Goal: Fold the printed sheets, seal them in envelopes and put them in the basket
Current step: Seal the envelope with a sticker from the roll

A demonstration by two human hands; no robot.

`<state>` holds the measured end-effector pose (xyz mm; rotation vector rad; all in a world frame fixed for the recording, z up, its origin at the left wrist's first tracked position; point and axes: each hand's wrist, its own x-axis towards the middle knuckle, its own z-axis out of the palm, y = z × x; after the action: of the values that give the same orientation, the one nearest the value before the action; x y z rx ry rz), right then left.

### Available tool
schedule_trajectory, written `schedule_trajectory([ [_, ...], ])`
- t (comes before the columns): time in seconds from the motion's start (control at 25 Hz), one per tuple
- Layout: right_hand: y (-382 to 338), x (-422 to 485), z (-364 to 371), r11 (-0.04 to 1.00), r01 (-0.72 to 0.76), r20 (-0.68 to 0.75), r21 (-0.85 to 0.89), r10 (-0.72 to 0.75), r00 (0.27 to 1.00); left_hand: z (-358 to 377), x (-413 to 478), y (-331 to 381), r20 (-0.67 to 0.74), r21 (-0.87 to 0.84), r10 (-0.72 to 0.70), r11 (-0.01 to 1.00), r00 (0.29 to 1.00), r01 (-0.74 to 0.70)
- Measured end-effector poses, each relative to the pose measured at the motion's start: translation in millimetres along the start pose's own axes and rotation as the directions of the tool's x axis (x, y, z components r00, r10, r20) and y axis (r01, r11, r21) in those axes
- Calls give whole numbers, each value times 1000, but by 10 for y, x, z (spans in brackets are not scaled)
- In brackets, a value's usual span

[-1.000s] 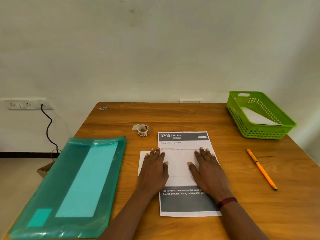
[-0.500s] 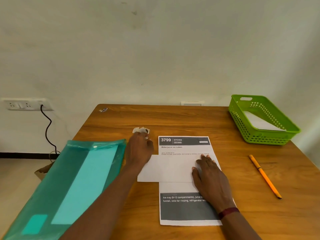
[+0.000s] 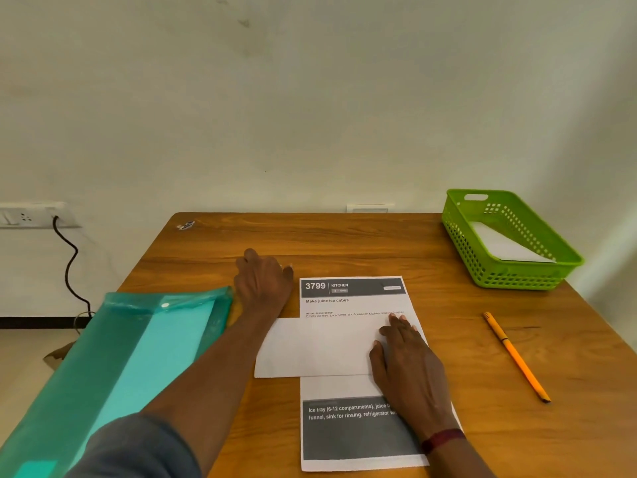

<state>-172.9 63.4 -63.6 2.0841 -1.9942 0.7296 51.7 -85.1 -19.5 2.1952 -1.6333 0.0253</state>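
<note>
A printed sheet headed "3799 KITCHEN" lies flat near the table's front edge. A plain white envelope lies crosswise on its middle, sticking out to the left. My right hand rests flat on the envelope's right end, fingers spread. My left hand reaches forward past the sheet's top left corner and curls over the spot where the small tape roll stood. The roll is hidden under it, so its grip cannot be judged. The green basket stands at the back right with a white envelope inside.
A translucent teal folder lies along the table's left side, next to my left forearm. An orange pencil lies right of the sheet. A small scrap sits at the back left corner. A black cable hangs from the wall socket.
My left hand left the envelope and moved forward and left, onto the tape roll, which it now covers. My right hand has stayed on the envelope.
</note>
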Motion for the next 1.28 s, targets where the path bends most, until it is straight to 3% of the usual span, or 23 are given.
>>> schedule_trajectory([
  [0.24, 2, -14, 9, 999, 25, -37, 21, -24, 999, -30, 39, -125, -28, -128, 30, 991, 999, -34],
  [0.44, -12, -8, -18, 998, 56, -58, 23, -54, 997, -252, -157, -113, -56, -393, 58, 917, 997, -76],
  [0.52, -19, -13, -87, 995, 82, -101, 62, -76, 992, -389, -343, -92, 0, -538, 80, 840, 997, -68],
  [0.64, -75, 10, -151, 974, 175, -174, 145, -149, 973, -545, -720, -103, 188, -818, 82, 565, 979, 110],
  [0.72, -170, 58, -140, 947, 220, -181, 233, -180, 967, -513, -935, -109, 260, -863, 95, 470, 961, 187],
  [0.84, -289, 109, -69, 887, 191, -143, 420, -143, 979, -366, -1178, -80, 273, -840, 137, 516, 952, 167],
  [1.08, -265, 122, -40, 758, 64, -78, 649, -18, 997, -126, -1318, -164, 219, -887, 266, 456, 939, 78],
  [1.28, -234, 142, -13, 721, 14, -68, 693, 45, 997, -113, -1363, -149, 122, -802, 354, 586, 927, -118],
])
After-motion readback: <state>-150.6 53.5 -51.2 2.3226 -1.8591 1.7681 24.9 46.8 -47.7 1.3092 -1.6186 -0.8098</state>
